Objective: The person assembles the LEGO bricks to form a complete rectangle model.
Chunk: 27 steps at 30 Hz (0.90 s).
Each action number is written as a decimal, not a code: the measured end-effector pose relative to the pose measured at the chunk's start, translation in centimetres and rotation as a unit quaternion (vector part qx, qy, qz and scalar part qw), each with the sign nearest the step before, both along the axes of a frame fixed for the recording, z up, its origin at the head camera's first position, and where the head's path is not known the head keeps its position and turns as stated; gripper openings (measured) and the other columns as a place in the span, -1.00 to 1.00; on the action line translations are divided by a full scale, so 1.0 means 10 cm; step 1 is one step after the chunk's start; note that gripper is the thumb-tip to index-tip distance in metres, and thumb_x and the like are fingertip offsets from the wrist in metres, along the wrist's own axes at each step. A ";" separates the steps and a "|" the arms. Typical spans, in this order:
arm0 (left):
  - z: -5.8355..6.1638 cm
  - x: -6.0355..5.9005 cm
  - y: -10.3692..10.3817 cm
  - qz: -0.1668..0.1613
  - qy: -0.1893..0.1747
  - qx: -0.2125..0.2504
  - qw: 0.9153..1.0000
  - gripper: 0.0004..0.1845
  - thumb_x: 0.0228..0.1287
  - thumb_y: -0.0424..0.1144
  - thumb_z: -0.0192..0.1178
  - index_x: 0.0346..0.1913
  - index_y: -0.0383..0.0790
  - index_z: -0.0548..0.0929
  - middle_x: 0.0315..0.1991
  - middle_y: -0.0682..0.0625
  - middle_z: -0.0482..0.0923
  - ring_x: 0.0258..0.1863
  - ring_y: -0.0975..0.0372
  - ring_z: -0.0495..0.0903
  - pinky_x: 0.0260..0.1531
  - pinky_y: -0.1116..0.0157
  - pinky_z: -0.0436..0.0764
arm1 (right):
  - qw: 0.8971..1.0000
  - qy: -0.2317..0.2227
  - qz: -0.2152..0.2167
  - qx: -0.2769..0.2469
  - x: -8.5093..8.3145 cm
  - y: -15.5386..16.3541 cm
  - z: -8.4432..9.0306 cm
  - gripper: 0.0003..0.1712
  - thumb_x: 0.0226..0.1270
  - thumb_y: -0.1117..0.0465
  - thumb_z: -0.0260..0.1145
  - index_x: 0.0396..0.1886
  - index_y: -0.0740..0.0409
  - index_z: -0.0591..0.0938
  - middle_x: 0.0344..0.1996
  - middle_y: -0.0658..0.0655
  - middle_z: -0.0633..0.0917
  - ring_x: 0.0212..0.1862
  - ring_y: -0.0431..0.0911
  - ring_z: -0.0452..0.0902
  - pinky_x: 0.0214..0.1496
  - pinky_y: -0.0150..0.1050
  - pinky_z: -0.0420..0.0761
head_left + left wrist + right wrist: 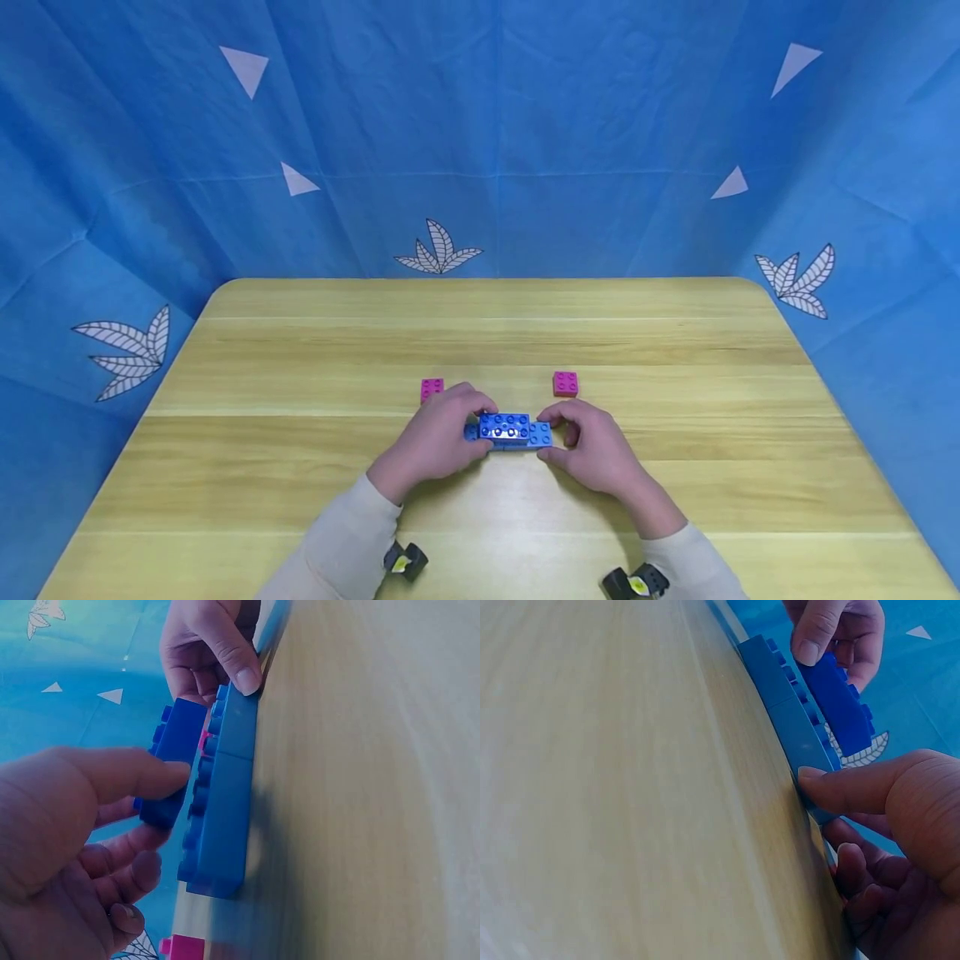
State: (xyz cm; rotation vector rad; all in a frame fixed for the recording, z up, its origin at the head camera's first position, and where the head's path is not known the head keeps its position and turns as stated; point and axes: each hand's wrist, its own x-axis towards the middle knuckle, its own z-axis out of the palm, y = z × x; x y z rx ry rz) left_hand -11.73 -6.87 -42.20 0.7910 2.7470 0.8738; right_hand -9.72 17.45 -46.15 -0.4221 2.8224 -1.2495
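Note:
On the wooden table (300, 467) lies a light blue row of bricks (538, 435), also seen in the left wrist view (225, 802) and the right wrist view (787, 712). A dark blue brick (504, 425) sits on top of it, tilted off the studs at one side (174, 757). My left hand (471, 417) pinches this dark blue brick (840, 697) between thumb (150, 772) and fingers. My right hand (558, 433) holds the right end of the light blue row, its thumb (847, 787) against the near side.
Two small pink bricks lie just beyond the hands, one (431, 388) behind the left hand and one (566, 383) behind the right. A blue cloth backdrop (480, 142) surrounds the table. The table's far edge is rounded at the corners.

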 end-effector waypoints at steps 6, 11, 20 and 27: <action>-0.03 0.00 -0.01 0.001 0.016 -0.002 1.000 -0.60 -0.02 -0.17 0.43 -0.05 -0.07 0.63 -0.18 0.15 0.51 -0.20 0.29 0.47 -0.12 0.26 0.47 | 1.000 -0.001 0.000 -0.003 -0.01 -0.01 0.01 -0.54 -0.19 0.25 0.60 -0.21 -0.08 0.64 -0.38 -0.12 0.56 -0.47 -0.14 0.42 -0.44 -0.28 0.44; -0.07 0.02 -0.04 -0.001 0.026 -0.001 1.000 -0.60 -0.04 -0.16 0.44 -0.06 -0.07 0.63 -0.19 0.15 0.51 -0.19 0.29 0.48 -0.12 0.25 0.48 | 1.000 -0.006 0.003 -0.003 0.00 -0.03 0.00 -0.54 -0.17 0.23 0.59 -0.20 -0.09 0.64 -0.36 -0.13 0.56 -0.46 -0.15 0.42 -0.42 -0.28 0.44; -0.09 0.02 -0.04 -0.009 0.020 0.007 1.000 -0.60 -0.03 -0.15 0.43 -0.05 -0.07 0.64 -0.18 0.16 0.51 -0.18 0.31 0.47 -0.11 0.26 0.47 | 1.000 -0.001 0.000 0.003 0.01 -0.02 0.00 -0.54 -0.19 0.26 0.60 -0.21 -0.06 0.64 -0.38 -0.09 0.56 -0.48 -0.14 0.39 -0.43 -0.28 0.41; -0.10 0.02 -0.03 -0.008 0.016 0.014 1.000 -0.60 -0.02 -0.16 0.43 -0.05 -0.06 0.63 -0.17 0.17 0.51 -0.17 0.31 0.47 -0.10 0.26 0.47 | 1.000 0.001 -0.003 -0.002 0.00 -0.01 0.00 -0.53 -0.21 0.27 0.61 -0.21 -0.05 0.65 -0.38 -0.08 0.56 -0.47 -0.12 0.41 -0.43 -0.27 0.42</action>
